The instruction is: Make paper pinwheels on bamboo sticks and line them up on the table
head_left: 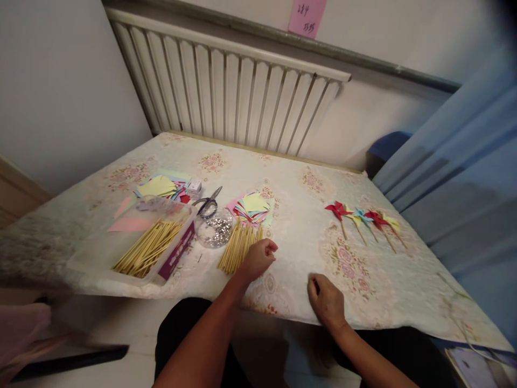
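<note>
Head view shows five seemingly finished pinwheels on the surface; sticks and paper squares lie unassembled near the left hand. Its fingers and the right hand's curl loosely, contents unclear.

On the floral tablecloth, the curled left hand is at six o'clock, just beside a bundle of wooden sticks. The right hand, in a loose fist, is at five. Five paper pinwheels lie toward three. A translucent plastic tub holding more sticks stands at eight, scissors between eight and nine. A radiator spans eleven to one.
</note>
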### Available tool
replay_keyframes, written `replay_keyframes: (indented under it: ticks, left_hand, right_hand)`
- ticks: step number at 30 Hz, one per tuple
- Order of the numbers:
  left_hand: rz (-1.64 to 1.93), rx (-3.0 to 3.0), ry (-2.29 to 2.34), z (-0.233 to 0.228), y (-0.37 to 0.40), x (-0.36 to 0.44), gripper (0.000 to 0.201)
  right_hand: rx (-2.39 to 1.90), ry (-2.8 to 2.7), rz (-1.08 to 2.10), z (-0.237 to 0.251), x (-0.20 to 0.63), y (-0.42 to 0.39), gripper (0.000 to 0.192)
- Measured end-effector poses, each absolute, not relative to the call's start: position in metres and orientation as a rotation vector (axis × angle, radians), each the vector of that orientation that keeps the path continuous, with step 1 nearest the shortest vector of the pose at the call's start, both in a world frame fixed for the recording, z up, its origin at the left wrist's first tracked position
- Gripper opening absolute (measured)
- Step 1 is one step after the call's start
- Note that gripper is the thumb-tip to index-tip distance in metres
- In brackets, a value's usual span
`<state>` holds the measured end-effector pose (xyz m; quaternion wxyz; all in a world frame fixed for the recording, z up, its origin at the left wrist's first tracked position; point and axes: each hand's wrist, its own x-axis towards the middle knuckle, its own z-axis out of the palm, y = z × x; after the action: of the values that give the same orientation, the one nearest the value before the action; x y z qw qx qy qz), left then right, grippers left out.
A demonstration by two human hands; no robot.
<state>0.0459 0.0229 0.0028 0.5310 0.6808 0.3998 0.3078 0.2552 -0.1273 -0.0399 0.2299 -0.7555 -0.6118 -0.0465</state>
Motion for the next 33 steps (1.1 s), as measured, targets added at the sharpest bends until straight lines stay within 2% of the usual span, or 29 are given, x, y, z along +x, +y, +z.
replay_keyframes:
  ticks: [4, 11, 19, 22, 25, 29, 33]
  left_hand:
    - [0.695, 1.619, 0.927, 0.009, 0.022, 0.045, 0.023]
    - [0.639, 1.664, 0.971, 0.021, 0.023, 0.043, 0.023]
    - [0.687, 1.635, 0.997, 0.022, 0.031, 0.040, 0.026]
    - [0.703, 1.587, 0.999, 0.021, 0.032, 0.039, 0.024]
    - [0.686, 1.569, 0.989, 0.023, 0.032, 0.039, 0.024]
    - [0.672, 1.556, 0.987, 0.028, 0.030, 0.038, 0.025]
    - [0.673, 1.555, 0.982, 0.029, 0.029, 0.037, 0.026]
  right_hand:
    - [-2.021, -1.540, 0.136, -0.019, 0.257, -0.092, 0.025]
    - [-1.723, -1.613, 0.234, 0.032, 0.234, 0.013, 0.019]
    - [-1.581, -2.108, 0.043, 0.048, 0.193, 0.107, 0.018]
    - [-1.620, -2.289, 0.006, 0.047, 0.181, 0.127, 0.026]
    - [-1.745, -2.434, -0.026, 0.046, 0.171, 0.139, 0.022]
    - [-1.875, -2.483, -0.088, 0.040, 0.164, 0.145, 0.016]
    - [-1.914, -2.391, -0.088, 0.034, 0.165, 0.148, 0.020]
